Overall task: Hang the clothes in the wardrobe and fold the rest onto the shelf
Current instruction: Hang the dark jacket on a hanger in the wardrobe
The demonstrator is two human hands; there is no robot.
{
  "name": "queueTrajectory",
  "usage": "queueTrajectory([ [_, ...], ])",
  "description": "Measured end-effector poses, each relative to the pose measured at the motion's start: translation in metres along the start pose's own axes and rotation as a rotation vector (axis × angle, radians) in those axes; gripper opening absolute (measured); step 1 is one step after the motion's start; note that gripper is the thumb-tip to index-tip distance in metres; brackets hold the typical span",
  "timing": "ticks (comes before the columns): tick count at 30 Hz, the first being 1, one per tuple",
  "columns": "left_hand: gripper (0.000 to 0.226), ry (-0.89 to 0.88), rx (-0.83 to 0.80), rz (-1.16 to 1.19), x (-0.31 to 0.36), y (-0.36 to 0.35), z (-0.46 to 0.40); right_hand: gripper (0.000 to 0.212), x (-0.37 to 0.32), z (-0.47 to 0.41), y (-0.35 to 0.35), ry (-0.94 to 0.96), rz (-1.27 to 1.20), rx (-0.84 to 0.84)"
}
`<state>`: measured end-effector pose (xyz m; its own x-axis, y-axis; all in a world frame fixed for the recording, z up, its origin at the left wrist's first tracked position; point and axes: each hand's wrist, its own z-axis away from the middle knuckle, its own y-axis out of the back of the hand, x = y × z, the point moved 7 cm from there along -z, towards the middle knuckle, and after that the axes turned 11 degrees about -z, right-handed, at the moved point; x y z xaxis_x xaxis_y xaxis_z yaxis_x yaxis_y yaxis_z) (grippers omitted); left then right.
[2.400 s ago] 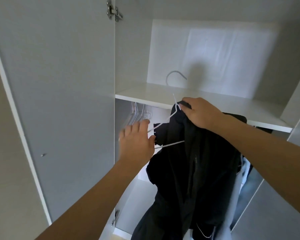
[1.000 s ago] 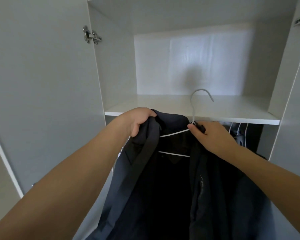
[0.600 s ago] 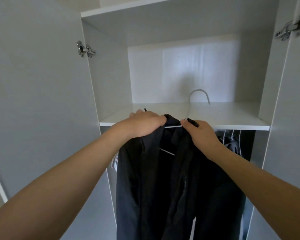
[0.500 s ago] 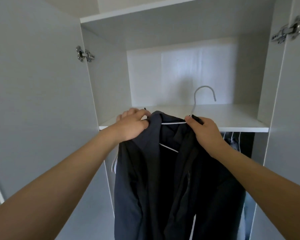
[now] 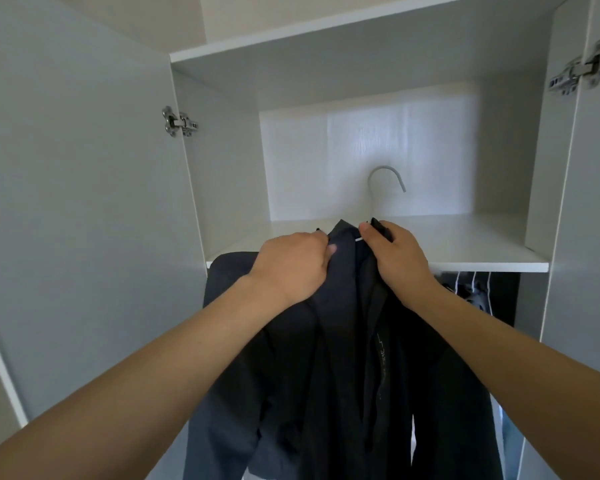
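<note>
A dark jacket (image 5: 347,358) hangs on a white wire hanger whose hook (image 5: 385,178) sticks up in front of the wardrobe's white shelf (image 5: 465,251). My left hand (image 5: 291,268) grips the jacket's left collar and shoulder. My right hand (image 5: 395,258) pinches the right collar edge at the neck of the hanger. A short bit of white wire shows between my hands. The jacket is held in front of the open wardrobe, level with the shelf's front edge. Most of the hanger is hidden inside the cloth.
The left door (image 5: 84,220) and right door (image 5: 589,202) stand open, with metal hinges (image 5: 179,122). Below the shelf on the right, white hangers with dark clothes (image 5: 471,289) hang in the rail space. Another board (image 5: 326,26) tops the compartment.
My hands have come closer together at the collar, closing the jacket front over the hanger wire. The left shoulder of the jacket now spreads out to the left. The view has tilted upward.
</note>
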<state>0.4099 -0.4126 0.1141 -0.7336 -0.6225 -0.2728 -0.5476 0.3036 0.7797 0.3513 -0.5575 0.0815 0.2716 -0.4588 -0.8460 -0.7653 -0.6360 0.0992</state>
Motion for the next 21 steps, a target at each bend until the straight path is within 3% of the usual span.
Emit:
queueTrajectory([
  [1, 0.028, 0.002, 0.021, 0.001, 0.004, 0.004, -0.001, 0.041, -0.002, -0.001, -0.003, -0.002, -0.054, -0.026],
  [3, 0.025, 0.012, -0.086, 0.100, 0.008, 0.002, -0.004, 0.038, -0.003, -0.002, -0.006, -0.022, -0.159, -0.064],
  [6, 0.025, 0.175, -0.452, 0.678, -0.004, -0.005, 0.000, 0.030, 0.002, 0.002, -0.008, -0.055, -0.255, -0.112],
  [8, 0.025, 0.302, -0.579, 1.048, -0.019, -0.007, 0.008, 0.027, 0.014, 0.006, -0.007, -0.107, -0.291, -0.126],
  [9, 0.031, 0.322, -0.619, 1.111, -0.026, -0.010, 0.013, 0.025, 0.020, 0.007, -0.008, -0.136, -0.311, -0.130],
  [10, 0.034, 0.322, -0.642, 1.075, -0.033, -0.014, 0.018, 0.024, 0.024, 0.009, -0.011, -0.156, -0.324, -0.142],
  [13, 0.014, 0.214, -0.623, 0.672, -0.037, -0.030, 0.030, 0.023, 0.029, 0.013, -0.032, -0.150, -0.331, -0.220],
  [15, 0.022, 0.178, -0.554, 0.486, -0.034, -0.044, 0.034, 0.023, 0.029, 0.017, -0.047, -0.136, -0.321, -0.269],
  [17, 0.032, 0.196, -0.541, 0.467, -0.029, -0.060, 0.043, 0.024, 0.030, 0.021, -0.055, -0.134, -0.250, -0.305],
  [21, 0.043, 0.389, -0.683, 0.565, -0.032, -0.100, 0.079, 0.036, 0.040, 0.022, -0.058, -0.094, -0.002, -0.305],
])
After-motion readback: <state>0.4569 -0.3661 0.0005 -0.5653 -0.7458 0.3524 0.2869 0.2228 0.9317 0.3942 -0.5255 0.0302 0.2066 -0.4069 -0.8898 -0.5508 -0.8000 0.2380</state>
